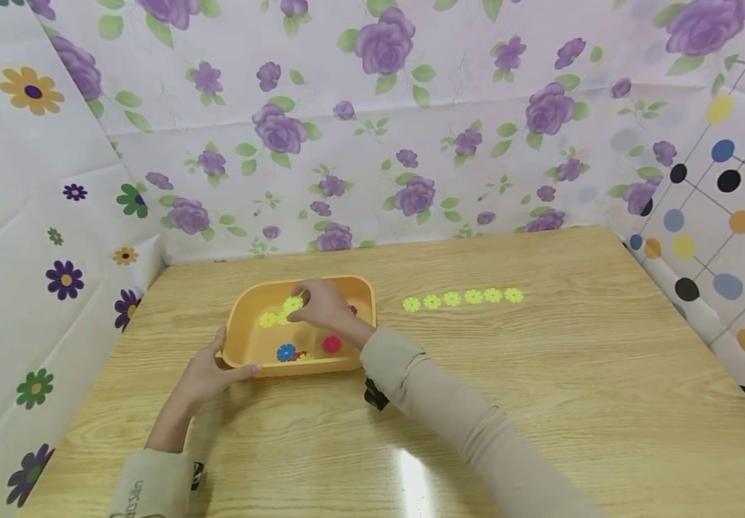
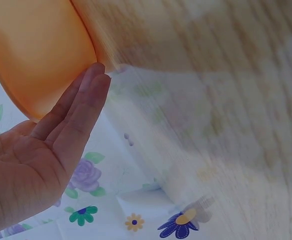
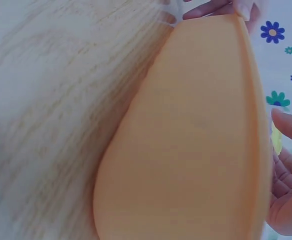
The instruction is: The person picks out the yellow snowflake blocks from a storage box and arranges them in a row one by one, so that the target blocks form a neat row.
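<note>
An orange plastic basin [image 1: 307, 368] sits on the table. My left hand [image 1: 206, 370] holds its near left corner, thumb along the front wall and fingers against the outside of the left end. In the left wrist view those fingers [image 2: 81, 110] lie nearly straight on the basin wall. Over the basin, my right hand [image 1: 325, 306] pinches a yellow flower-shaped plastic disc [image 1: 293, 305] between thumb and fingertips. Close under it lies another yellow disc [image 1: 268, 319]. A blue disc [image 1: 286, 352] and a pinkish-red disc [image 1: 332, 344] lie nearer the front wall.
To the right of the basin, several matching yellow discs [image 1: 452, 298] form a row on the wooden table [image 1: 540, 388]. Flower-printed sheets [image 1: 411, 144] stand behind and at the left. A dotted sheet [image 1: 728, 223] borders the right side.
</note>
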`<state>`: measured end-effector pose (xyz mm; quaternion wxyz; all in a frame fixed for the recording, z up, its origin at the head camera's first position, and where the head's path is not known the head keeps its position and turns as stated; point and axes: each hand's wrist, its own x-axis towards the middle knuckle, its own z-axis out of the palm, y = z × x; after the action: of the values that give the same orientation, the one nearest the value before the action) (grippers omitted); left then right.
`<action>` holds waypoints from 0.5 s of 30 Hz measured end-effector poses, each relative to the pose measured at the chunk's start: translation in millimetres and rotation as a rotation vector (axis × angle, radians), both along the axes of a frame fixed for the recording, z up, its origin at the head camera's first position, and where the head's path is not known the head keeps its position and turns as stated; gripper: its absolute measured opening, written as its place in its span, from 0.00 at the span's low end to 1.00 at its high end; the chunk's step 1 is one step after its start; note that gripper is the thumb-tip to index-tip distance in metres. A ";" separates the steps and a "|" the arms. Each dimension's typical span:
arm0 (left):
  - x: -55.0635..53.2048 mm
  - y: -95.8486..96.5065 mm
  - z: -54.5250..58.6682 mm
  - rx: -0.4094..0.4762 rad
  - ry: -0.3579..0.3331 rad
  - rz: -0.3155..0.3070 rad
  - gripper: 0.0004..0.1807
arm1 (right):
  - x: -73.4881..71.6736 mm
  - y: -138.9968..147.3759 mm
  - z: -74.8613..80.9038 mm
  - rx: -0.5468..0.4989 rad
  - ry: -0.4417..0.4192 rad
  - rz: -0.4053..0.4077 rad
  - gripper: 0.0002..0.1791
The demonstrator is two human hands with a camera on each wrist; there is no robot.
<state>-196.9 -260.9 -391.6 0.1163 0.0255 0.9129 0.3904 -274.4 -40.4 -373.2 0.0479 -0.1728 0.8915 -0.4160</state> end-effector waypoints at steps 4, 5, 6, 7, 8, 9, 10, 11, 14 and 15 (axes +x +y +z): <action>-0.3 -0.3 -0.8 0.003 -0.017 0.004 0.60 | 1.9 6.6 5.7 0.008 0.022 0.010 0.21; -0.3 -0.2 -0.8 0.000 -0.022 0.008 0.60 | 2.6 8.2 7.2 0.010 0.025 0.012 0.21; -0.4 0.0 -0.8 -0.001 -0.027 0.009 0.60 | 3.1 9.8 8.4 0.007 0.024 0.014 0.21; -0.3 0.0 -0.8 -0.004 -0.030 0.013 0.61 | 3.6 11.1 9.3 0.001 0.023 0.017 0.22; -0.2 0.1 -0.8 -0.008 -0.032 0.015 0.61 | 4.2 12.7 10.0 0.000 0.023 0.018 0.22; -0.3 0.0 -1.1 -0.011 -0.033 0.017 0.61 | 4.5 14.2 10.5 -0.006 0.019 0.020 0.22; -0.3 -0.1 -1.2 -0.013 -0.032 0.017 0.61 | 4.9 15.9 11.0 -0.009 0.020 0.021 0.22; -0.5 -0.2 -1.5 -0.015 -0.029 0.017 0.61 | 4.9 17.7 11.3 -0.016 0.023 0.023 0.22; -0.8 -0.8 -2.0 -0.016 -0.018 0.010 0.61 | 4.9 23.8 11.0 -0.024 0.040 0.033 0.21; -0.8 -1.0 -2.1 -0.014 -0.014 0.008 0.60 | 5.2 25.9 11.2 -0.031 0.042 0.037 0.21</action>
<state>-197.7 -261.8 -393.7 0.1213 0.0181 0.9149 0.3846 -269.2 -14.5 -362.1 0.0342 -0.1984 0.8825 -0.4250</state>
